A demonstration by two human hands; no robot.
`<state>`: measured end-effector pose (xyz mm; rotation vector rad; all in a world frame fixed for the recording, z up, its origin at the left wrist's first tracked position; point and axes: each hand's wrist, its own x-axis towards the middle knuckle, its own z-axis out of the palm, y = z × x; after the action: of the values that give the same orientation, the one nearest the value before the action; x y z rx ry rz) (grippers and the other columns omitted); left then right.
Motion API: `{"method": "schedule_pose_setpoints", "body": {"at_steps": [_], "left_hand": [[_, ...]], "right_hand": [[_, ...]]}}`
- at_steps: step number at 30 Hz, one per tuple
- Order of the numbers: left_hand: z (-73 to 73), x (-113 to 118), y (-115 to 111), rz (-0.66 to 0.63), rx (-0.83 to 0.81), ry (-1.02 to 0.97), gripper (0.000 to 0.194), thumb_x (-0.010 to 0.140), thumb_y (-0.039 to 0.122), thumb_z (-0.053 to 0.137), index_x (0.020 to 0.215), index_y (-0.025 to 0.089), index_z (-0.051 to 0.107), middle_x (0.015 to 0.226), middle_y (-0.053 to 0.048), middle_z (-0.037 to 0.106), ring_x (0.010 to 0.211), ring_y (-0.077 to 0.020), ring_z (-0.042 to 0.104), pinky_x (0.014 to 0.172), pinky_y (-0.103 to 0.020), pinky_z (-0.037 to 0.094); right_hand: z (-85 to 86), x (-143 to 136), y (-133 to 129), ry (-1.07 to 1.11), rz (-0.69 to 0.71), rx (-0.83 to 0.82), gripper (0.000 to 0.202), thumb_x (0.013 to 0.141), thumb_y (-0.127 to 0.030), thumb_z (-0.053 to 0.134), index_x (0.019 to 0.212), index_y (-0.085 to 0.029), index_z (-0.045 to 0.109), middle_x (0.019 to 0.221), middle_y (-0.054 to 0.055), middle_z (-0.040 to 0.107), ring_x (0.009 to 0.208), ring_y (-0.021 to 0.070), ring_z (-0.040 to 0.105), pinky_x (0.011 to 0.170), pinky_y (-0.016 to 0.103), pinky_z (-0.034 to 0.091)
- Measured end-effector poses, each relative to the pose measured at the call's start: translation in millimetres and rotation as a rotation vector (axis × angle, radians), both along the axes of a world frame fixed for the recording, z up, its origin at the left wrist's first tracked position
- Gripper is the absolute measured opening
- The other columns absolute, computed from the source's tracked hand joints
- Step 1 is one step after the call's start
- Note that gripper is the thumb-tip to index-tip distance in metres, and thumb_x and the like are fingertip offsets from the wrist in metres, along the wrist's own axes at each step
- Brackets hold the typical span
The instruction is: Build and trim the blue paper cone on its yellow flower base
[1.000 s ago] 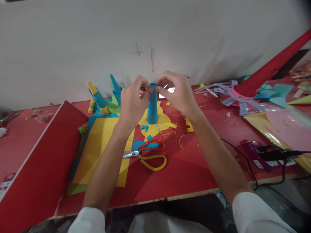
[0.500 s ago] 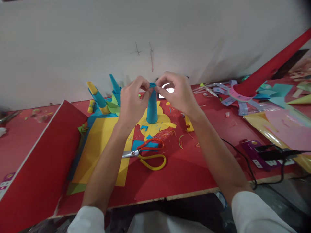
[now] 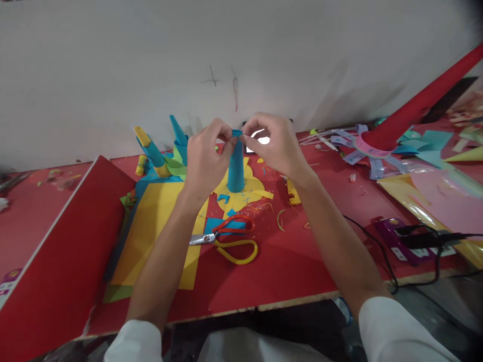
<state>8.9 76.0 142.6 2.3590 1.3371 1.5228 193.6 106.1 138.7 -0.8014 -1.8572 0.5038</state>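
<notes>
A tapered blue paper tube (image 3: 236, 168) stands upright on a yellow scalloped paper shape (image 3: 249, 188). My left hand (image 3: 207, 156) pinches the left side of its top rim between thumb and finger. On the opposite side, my right hand (image 3: 273, 146) grips the same rim with thumb and fingertips. Small blue and yellow paper scraps lie around the tube's foot. Nearer to me rest scissors (image 3: 209, 239) with one red and one yellow handle; their blade tips are hidden behind my left forearm.
Yellow paper sheets (image 3: 151, 221) lie at left beside a standing red board (image 3: 64, 261). Blue and yellow paper cones (image 3: 153, 151) and a glue stick (image 3: 141, 165) are behind. To the right are a long red cone (image 3: 422, 105), a purple power strip (image 3: 407, 241) and black cables.
Both hands stay at the tube's top rim with almost no movement. The rim opening looks slightly flatter than before.
</notes>
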Motion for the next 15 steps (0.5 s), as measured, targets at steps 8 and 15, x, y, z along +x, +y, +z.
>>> {"method": "schedule_pose_setpoints", "body": {"at_steps": [8, 15], "left_hand": [[-0.2, -0.1, 0.6, 0.0, -0.013, -0.013, 0.017, 0.097, 0.033, 0.067, 0.084, 0.028, 0.057, 0.084, 0.001, 0.07, 0.081, -0.0191, 0.068, 0.079, -0.038, 0.054], [1.3, 1.1, -0.8, -0.008, -0.034, -0.047, 0.018, 0.097, 0.028, 0.068, 0.083, 0.027, 0.056, 0.082, 0.002, 0.068, 0.081, -0.0195, 0.069, 0.077, -0.039, 0.049]], "right_hand": [[-1.9, 0.6, 1.4, -0.011, -0.011, -0.008, 0.02, 0.092, -0.044, 0.074, 0.088, -0.025, 0.068, 0.086, 0.001, 0.072, 0.082, 0.019, 0.068, 0.082, 0.037, 0.063], [0.2, -1.4, -1.1, 0.003, -0.032, -0.006, 0.026, 0.092, -0.051, 0.073, 0.09, -0.025, 0.069, 0.085, 0.001, 0.071, 0.085, 0.0193, 0.069, 0.081, 0.036, 0.063]]}}
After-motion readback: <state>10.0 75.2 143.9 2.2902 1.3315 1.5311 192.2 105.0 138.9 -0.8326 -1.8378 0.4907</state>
